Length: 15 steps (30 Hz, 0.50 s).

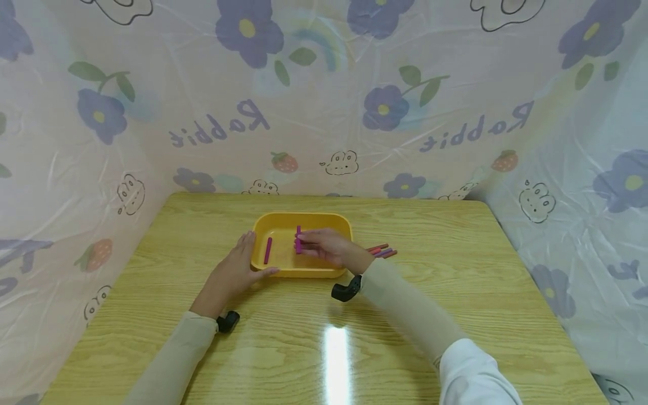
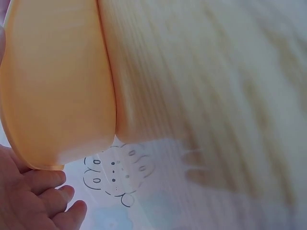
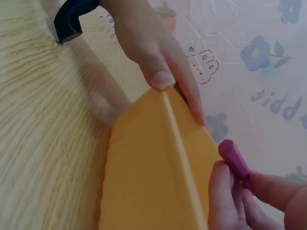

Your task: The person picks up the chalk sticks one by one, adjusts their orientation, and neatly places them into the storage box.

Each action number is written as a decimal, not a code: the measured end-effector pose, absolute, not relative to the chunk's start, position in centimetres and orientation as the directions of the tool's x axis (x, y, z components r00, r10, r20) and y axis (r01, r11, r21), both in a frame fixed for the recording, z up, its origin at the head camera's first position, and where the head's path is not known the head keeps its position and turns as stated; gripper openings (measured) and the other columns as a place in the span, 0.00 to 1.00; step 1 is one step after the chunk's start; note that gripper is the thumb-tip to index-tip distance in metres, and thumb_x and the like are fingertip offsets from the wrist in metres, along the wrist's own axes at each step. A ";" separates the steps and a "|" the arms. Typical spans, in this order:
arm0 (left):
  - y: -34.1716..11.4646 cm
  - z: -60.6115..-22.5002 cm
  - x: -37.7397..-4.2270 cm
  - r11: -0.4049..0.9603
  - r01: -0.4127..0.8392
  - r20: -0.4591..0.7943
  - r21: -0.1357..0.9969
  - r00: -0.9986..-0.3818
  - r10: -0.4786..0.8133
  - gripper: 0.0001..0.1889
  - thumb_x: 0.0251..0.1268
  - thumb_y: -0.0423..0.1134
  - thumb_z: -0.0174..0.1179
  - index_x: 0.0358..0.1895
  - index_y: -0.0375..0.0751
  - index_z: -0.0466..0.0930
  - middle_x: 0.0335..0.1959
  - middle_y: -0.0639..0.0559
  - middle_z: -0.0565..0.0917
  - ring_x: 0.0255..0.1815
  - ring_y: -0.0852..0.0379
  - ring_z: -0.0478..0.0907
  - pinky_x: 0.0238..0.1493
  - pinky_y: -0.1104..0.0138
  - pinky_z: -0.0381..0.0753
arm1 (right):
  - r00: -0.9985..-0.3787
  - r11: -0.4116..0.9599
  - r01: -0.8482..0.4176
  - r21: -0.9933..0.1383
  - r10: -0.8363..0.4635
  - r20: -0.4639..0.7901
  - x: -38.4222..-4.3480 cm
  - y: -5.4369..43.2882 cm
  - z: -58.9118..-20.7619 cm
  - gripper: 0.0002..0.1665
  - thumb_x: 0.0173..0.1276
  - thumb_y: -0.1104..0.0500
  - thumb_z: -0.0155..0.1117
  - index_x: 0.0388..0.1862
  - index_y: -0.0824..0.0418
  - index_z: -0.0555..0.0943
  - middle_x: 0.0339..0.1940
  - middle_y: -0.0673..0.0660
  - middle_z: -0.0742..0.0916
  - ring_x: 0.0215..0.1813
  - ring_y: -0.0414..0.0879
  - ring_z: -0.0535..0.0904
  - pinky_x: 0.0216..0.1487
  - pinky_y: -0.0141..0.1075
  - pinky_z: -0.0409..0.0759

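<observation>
My right hand [image 1: 328, 246] pinches a magenta stick [image 1: 298, 241] upright over the yellow tray [image 1: 304, 215]. In the right wrist view, that stick [image 3: 233, 158] has a six-sided end and sits between thumb and fingertips. A darker magenta stick [image 1: 268, 251] lies inside the tray near its left end. Around the tray's near left corner spreads my left hand [image 1: 233, 274], thumb along the front rim and straight fingers against the left side. The left wrist view has its fingertips [image 2: 57, 199] beside the tray's end wall [image 2: 60, 115].
Several red, brown and purple sticks [image 1: 383, 251] lie on the wooden table [image 1: 430, 242] just right of the tray, partly behind my right wrist. A printed curtain [image 1: 314, 101] hangs behind and along both sides. Each wrist carries a black camera [image 1: 346, 288].
</observation>
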<state>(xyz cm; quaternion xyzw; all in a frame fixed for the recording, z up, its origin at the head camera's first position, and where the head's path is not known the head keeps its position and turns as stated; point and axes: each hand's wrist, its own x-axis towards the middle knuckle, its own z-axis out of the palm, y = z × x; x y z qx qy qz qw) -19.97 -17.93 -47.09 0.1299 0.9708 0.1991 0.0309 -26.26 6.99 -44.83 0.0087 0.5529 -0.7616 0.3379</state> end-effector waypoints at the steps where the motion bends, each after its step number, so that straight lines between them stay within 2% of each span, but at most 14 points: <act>1: -17.9 -47.1 -20.0 0.886 0.238 -0.009 0.399 -0.965 0.263 0.62 0.45 0.80 0.45 0.74 0.40 0.33 0.74 0.42 0.42 0.74 0.46 0.39 0.67 0.47 0.51 | -0.771 -0.158 0.529 -0.834 -0.501 -0.394 -26.3 6.7 -44.9 0.24 0.69 0.64 0.55 0.60 0.76 0.69 0.60 0.72 0.73 0.43 0.47 0.83 0.53 0.40 0.75; 5: -17.9 -47.1 -20.0 0.885 0.233 -0.010 0.403 -0.966 0.259 0.62 0.45 0.80 0.45 0.74 0.40 0.32 0.74 0.42 0.42 0.74 0.46 0.39 0.67 0.47 0.51 | -0.770 -0.123 0.518 -0.847 -0.497 -0.399 -26.3 5.7 -45.2 0.23 0.69 0.63 0.56 0.59 0.75 0.71 0.57 0.70 0.76 0.44 0.47 0.83 0.56 0.43 0.73; 9: -18.0 -47.2 -20.0 0.885 0.230 -0.017 0.404 -0.966 0.259 0.62 0.45 0.80 0.45 0.74 0.41 0.32 0.75 0.43 0.41 0.74 0.47 0.38 0.67 0.47 0.51 | -0.780 -0.101 0.495 -0.863 -0.490 -0.390 -26.3 4.8 -45.6 0.21 0.69 0.63 0.56 0.56 0.76 0.73 0.52 0.68 0.80 0.42 0.48 0.83 0.55 0.44 0.73; 15: -18.0 -47.1 -20.1 0.882 0.233 -0.010 0.409 -0.966 0.260 0.62 0.44 0.80 0.45 0.74 0.40 0.32 0.74 0.42 0.42 0.74 0.46 0.39 0.67 0.47 0.52 | -0.783 -0.104 0.493 -0.864 -0.487 -0.388 -26.8 3.5 -46.4 0.21 0.69 0.64 0.55 0.56 0.78 0.72 0.53 0.70 0.79 0.40 0.48 0.83 0.51 0.40 0.77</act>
